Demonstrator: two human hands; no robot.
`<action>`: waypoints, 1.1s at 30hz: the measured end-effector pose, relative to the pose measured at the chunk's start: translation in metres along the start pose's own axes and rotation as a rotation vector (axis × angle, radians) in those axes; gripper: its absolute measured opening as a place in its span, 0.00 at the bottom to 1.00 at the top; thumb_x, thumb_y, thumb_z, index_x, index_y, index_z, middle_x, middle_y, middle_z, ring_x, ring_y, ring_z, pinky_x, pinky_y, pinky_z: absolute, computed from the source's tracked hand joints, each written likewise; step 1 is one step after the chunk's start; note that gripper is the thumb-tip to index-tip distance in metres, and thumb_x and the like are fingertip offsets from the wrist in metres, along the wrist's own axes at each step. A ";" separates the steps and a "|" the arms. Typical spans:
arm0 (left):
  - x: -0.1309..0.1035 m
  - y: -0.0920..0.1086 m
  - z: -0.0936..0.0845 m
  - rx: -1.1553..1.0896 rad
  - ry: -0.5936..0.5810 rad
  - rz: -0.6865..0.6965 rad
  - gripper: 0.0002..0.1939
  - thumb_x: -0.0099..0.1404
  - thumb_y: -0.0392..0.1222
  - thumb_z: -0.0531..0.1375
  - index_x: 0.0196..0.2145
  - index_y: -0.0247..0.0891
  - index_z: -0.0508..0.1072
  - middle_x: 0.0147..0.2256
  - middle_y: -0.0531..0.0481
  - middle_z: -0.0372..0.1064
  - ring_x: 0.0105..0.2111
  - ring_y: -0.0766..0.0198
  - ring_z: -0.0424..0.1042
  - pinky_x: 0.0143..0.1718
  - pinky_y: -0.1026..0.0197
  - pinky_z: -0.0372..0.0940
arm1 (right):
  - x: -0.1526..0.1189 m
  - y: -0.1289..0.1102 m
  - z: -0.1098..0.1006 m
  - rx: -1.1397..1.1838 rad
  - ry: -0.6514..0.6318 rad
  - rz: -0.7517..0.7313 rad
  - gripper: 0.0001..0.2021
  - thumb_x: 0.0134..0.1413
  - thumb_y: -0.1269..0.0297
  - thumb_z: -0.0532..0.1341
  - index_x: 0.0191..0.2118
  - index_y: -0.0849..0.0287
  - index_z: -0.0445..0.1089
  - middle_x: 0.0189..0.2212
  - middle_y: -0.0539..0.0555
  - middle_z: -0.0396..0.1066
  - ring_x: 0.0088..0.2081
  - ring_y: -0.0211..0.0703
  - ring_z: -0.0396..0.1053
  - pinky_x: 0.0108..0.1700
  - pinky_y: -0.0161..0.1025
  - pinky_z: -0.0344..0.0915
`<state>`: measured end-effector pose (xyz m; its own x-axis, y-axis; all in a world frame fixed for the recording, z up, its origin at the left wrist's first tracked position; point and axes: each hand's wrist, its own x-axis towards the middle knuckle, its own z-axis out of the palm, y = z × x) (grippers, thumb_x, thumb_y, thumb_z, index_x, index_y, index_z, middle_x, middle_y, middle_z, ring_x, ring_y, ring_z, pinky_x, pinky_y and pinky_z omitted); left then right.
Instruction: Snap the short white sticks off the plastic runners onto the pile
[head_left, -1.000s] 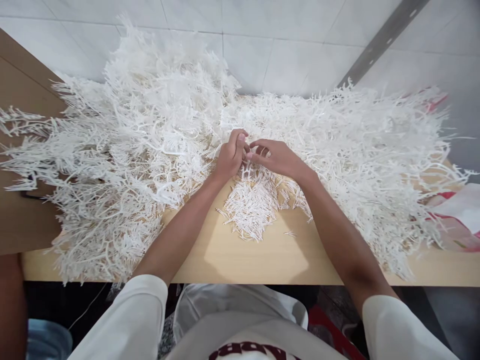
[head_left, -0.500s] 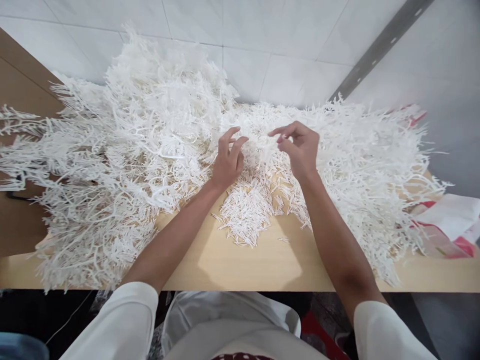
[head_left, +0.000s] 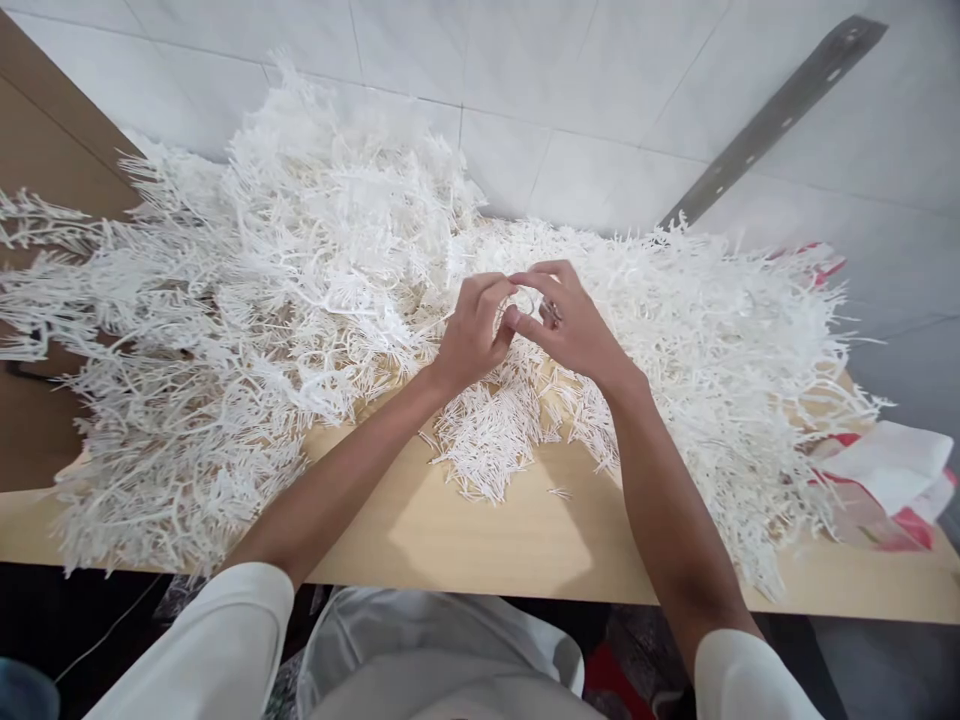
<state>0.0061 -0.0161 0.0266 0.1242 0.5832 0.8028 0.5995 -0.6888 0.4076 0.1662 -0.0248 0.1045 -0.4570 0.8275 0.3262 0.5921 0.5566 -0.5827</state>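
My left hand (head_left: 475, 325) and my right hand (head_left: 568, 322) meet over the middle of the table, fingertips touching or almost so. Both are closed, with fingers curled toward the thumbs. Thin white strands show between them, but whatever they pinch blends into the white behind it. Left of my hands spreads a tall heap of white branching plastic sprigs (head_left: 330, 230). Another heap of such sprigs (head_left: 697, 340) lies to the right. Below my hands is a small pile of short, loose white sticks (head_left: 487, 435).
The wooden table (head_left: 480, 555) runs along the front, against a tiled wall (head_left: 570, 80). A grey metal strip with holes (head_left: 780, 120) slants up the wall. Brown cardboard (head_left: 45, 130) stands at the left. A red and white plastic bag (head_left: 892, 470) lies at the right edge.
My hands were apart with fingers spread or loosely bent; now they have come together, mostly by my right hand moving left. The view has shifted slightly.
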 end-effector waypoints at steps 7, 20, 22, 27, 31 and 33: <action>0.022 0.034 -0.020 -0.085 -0.093 -0.110 0.21 0.71 0.49 0.47 0.60 0.52 0.51 0.63 0.44 0.48 0.55 0.56 0.67 0.40 0.54 0.72 | -0.003 0.001 -0.019 -0.008 0.051 0.038 0.21 0.55 0.44 0.61 0.49 0.49 0.70 0.33 0.50 0.72 0.25 0.35 0.60 0.28 0.38 0.58; 0.038 0.008 -0.042 -0.011 -0.204 -0.259 0.12 0.63 0.43 0.60 0.44 0.43 0.68 0.47 0.47 0.67 0.45 0.58 0.69 0.46 0.52 0.70 | -0.006 0.004 -0.026 0.113 0.378 0.023 0.27 0.54 0.47 0.63 0.57 0.46 0.59 0.36 0.49 0.76 0.26 0.37 0.63 0.27 0.39 0.59; 0.033 0.002 -0.042 0.088 -0.325 -0.286 0.08 0.61 0.44 0.63 0.37 0.41 0.70 0.38 0.48 0.69 0.40 0.57 0.69 0.46 0.48 0.68 | -0.006 0.004 -0.025 0.140 0.366 0.042 0.31 0.54 0.48 0.63 0.61 0.44 0.54 0.37 0.50 0.76 0.25 0.38 0.64 0.26 0.39 0.59; 0.035 -0.008 -0.043 0.087 -0.189 -0.202 0.12 0.67 0.51 0.57 0.34 0.40 0.69 0.38 0.45 0.68 0.43 0.53 0.69 0.49 0.45 0.67 | -0.005 0.010 -0.026 0.165 0.469 0.066 0.33 0.56 0.46 0.61 0.63 0.43 0.50 0.44 0.54 0.75 0.31 0.42 0.69 0.27 0.41 0.60; 0.047 -0.008 -0.048 0.020 -0.146 -0.037 0.17 0.70 0.56 0.50 0.40 0.42 0.69 0.46 0.46 0.68 0.51 0.54 0.67 0.56 0.45 0.63 | -0.003 0.021 -0.031 0.220 0.394 0.117 0.26 0.60 0.44 0.55 0.61 0.43 0.53 0.44 0.56 0.75 0.28 0.40 0.66 0.26 0.41 0.59; 0.050 -0.004 -0.050 0.010 -0.209 -0.016 0.19 0.71 0.56 0.48 0.40 0.41 0.70 0.44 0.47 0.69 0.52 0.55 0.68 0.58 0.44 0.62 | -0.002 0.022 -0.033 0.256 0.376 0.125 0.24 0.63 0.44 0.52 0.61 0.46 0.55 0.46 0.57 0.74 0.26 0.38 0.63 0.27 0.40 0.60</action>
<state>-0.0295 -0.0062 0.0869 0.2757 0.6714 0.6879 0.6105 -0.6751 0.4142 0.2021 -0.0114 0.1155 -0.0925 0.8823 0.4615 0.4229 0.4544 -0.7840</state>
